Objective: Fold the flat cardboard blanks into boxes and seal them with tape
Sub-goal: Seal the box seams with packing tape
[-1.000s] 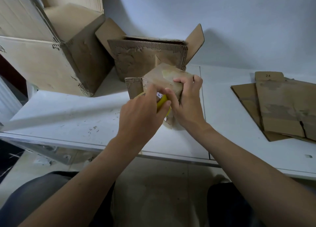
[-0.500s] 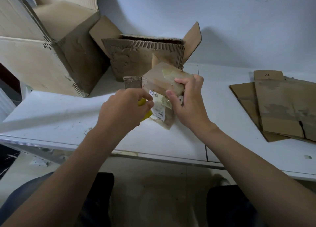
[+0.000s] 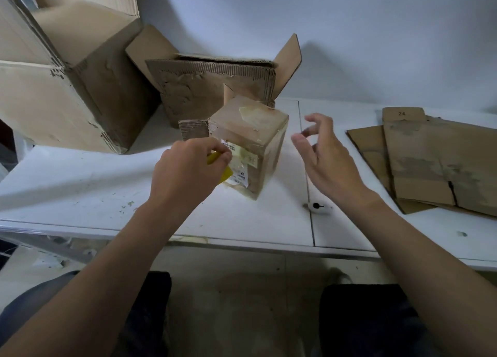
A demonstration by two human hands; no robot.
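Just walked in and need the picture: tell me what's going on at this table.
A person is working on a small cardboard box on the white table. Their left grip holds a yellow tool against its taped, labelled front. The right grip hovers open beside the box, touching nothing. Flat blanks lie to the right; larger open boxes stand behind.

Small box [image 3: 250, 136] showing tan brown, pale yellowish tape patches shining on top and front. Label [image 3: 240, 174] showing white, carrying black print. Object [image 3: 226, 174] beside label showing bright yellow. Tabletop [image 3: 80, 190] showing white, flecked with dark specks. Flat blanks [image 3: 430, 163] showing brown, mottling with paler worn patches, dark "24" printed. Open box [image 3: 215, 93] behind baring ribbed corrugation stripes.
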